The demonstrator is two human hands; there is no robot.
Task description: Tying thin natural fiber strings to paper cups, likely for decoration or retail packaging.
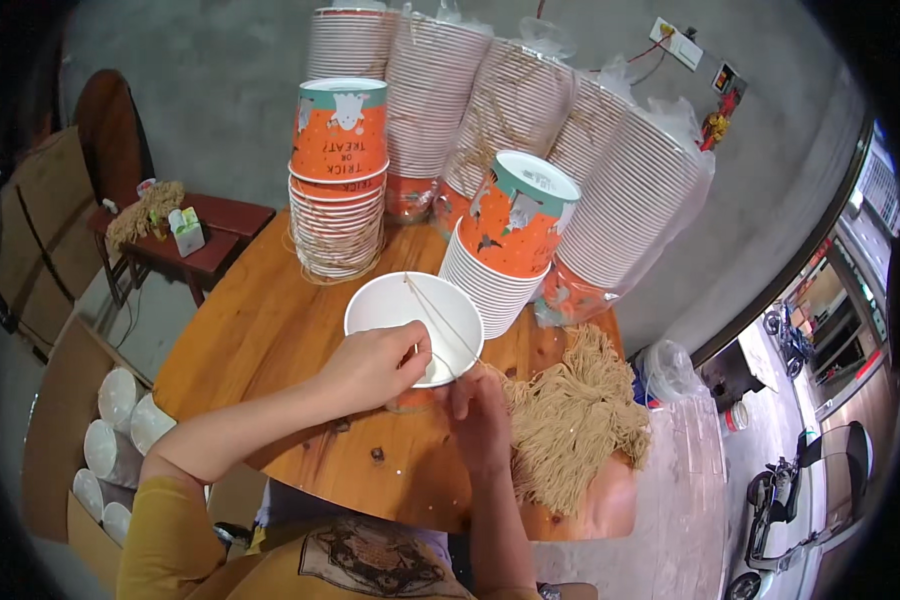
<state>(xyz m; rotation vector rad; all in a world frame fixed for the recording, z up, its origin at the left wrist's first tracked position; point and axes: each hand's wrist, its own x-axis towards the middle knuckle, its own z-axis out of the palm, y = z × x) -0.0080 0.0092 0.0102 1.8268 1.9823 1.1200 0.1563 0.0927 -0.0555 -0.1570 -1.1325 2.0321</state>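
An orange paper bucket with a white inside stands upright on the round wooden table. My left hand grips its near rim. My right hand is at the rim's right side, pinching a thin tan string that runs across the bucket's mouth. A heap of tan strings lies just right of my right hand.
Two stacks of orange buckets stand behind the open one. Tall bagged stacks lean at the table's back. A small red table with more string is at left. A cardboard box with white cups sits at lower left.
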